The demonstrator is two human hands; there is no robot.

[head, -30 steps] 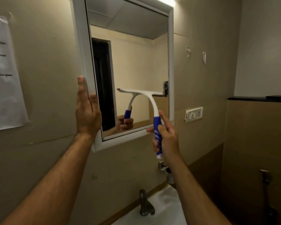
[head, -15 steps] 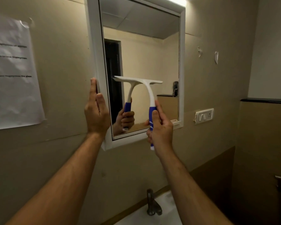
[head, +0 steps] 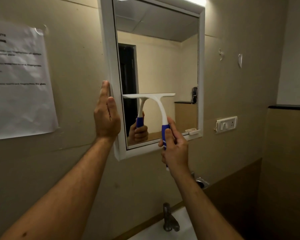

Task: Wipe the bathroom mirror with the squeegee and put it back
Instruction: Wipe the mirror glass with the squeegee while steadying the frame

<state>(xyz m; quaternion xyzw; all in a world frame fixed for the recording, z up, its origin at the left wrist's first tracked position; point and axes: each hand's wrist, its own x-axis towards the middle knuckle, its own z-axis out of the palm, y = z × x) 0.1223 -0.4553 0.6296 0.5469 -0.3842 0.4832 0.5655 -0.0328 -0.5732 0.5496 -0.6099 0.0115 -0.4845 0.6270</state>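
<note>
Squeegee (head: 151, 101) has dropped and slid back toward the mirror's left side since half a second ago: blade was up around the glass's middle height, now it sits lower, in the bottom half, roughly level, left tip close to the inner left edge of the frame. White blade head looks pressed to the glass, its reflection meeting it along the top edge. Right hand (head: 174, 148) grips the blue-and-white handle below the mirror's bottom rail, fingers curled round it, thumb laid up along the front of the handle toward the white neck. Handle's lower end pokes out just under the palm. Left hand (head: 106, 116) is flat on the mirror's (head: 163, 66) white frame, on the outer left side, same spot as before; fingers straight and pressed together, pointing up, thumb alongside, nothing held. Fingertips touch the frame's edge where it meets the wall. Both forearms reach up from the lower edge of view. Reflection shows the gripping hand and handle, plus a dark doorway behind. On the wall to the left, a printed paper sheet (head: 19, 84), text too blurred to read. To the right of the mirror, a white switch plate (head: 226, 124). Below, a metal tap (head: 169, 219) stands on the rim of a white basin (head: 180, 229), well apart from both hands.
</note>
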